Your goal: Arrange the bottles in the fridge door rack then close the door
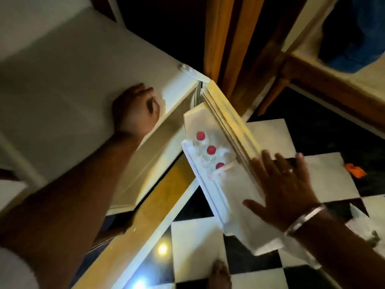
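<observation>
Three red-capped bottles (211, 150) stand in the door rack (205, 184), at 12 o'clock of our feet. Right hand (283, 185), flat and splayed, holds nothing, pressing the door (235, 126); left hand (135, 110) rests curled, empty, on the fridge top (62, 80). Arranging looks done; closing remains

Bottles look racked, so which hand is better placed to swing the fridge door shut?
The right hand. It lies flat and open on the open fridge door, beside the red-capped bottles in the rack. The left hand rests curled on the fridge top, away from the door.
</observation>
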{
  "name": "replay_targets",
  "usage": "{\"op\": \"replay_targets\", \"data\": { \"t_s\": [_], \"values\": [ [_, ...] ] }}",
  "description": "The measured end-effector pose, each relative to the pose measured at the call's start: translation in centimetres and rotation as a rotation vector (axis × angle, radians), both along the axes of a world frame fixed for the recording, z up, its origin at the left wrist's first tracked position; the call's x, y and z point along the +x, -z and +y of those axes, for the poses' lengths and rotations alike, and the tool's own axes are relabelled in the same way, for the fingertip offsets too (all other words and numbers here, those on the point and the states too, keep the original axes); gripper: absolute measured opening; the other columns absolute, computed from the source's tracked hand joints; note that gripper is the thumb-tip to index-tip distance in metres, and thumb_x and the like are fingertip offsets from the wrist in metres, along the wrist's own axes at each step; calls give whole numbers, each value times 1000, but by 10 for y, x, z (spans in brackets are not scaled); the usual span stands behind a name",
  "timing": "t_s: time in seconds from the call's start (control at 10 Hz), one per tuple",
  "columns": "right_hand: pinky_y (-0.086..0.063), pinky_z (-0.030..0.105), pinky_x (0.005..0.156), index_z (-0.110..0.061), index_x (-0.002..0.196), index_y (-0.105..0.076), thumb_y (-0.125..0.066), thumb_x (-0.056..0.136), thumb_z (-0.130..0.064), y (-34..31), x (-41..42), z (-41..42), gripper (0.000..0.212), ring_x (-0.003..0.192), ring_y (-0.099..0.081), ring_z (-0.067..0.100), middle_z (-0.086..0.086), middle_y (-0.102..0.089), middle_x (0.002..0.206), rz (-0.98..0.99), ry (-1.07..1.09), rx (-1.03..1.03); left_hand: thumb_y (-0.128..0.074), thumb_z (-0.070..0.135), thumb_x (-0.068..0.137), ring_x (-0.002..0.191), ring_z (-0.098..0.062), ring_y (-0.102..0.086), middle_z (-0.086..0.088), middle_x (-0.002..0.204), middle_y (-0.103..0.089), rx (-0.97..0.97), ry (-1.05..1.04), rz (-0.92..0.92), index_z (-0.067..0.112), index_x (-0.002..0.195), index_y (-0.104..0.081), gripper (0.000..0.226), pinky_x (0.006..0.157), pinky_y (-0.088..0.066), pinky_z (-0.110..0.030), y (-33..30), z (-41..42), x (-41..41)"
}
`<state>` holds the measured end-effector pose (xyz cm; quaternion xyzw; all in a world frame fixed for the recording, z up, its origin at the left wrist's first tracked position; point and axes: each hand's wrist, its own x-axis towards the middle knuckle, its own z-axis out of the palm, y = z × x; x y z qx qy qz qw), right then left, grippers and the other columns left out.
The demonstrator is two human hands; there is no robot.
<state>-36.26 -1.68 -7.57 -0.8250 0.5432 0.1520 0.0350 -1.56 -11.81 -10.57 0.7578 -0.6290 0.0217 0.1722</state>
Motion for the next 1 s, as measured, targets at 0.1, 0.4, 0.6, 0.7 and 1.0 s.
{"op": "replay_targets", "data": {
  "t_s": [0.1,0.4,0.6,0.7,1.0],
  "values": [
    [-12,63,113,-12,141,-43,-57,66,-71,-12,21,15,97,134,-39,44,19,-41,148,-70,-55,125,-34,32,93,138,-35,-41,-14,154,-42,263,-86,-22,20,145,-45,55,113,-27,-43,-7,29,-6],
    [29,56,104,-25,152,-4,-43,83,-68,-12,120,27,90,146,-1,42,12,8,162,-90,-219,370,-34,42,91,148,-35,-23,-13,162,-26,534,-309,145,24,151,-34,63,117,-19,-51,-26,156,-9],
    [12,63,110,-38,150,5,-27,92,-62,-18,200,28,71,145,-1,44,6,21,159,-111,-62,359,-43,22,96,151,-37,-8,-17,164,-12,564,-231,258,14,153,-27,60,122,-7,-49,-38,169,3],
    [9,63,112,-40,149,7,-25,96,-54,-16,222,24,63,145,-1,44,7,23,158,-111,-21,377,-41,18,97,151,-35,-9,-17,163,-14,554,-165,251,11,153,-24,59,122,-9,-49,-44,169,8],
    [4,61,115,-42,146,14,-28,95,-52,-30,214,22,67,146,7,40,3,22,158,-103,-85,303,-42,29,98,148,-27,-25,-9,162,-26,593,-89,282,20,156,-14,65,118,-20,-37,-62,190,16]
  ]
}}
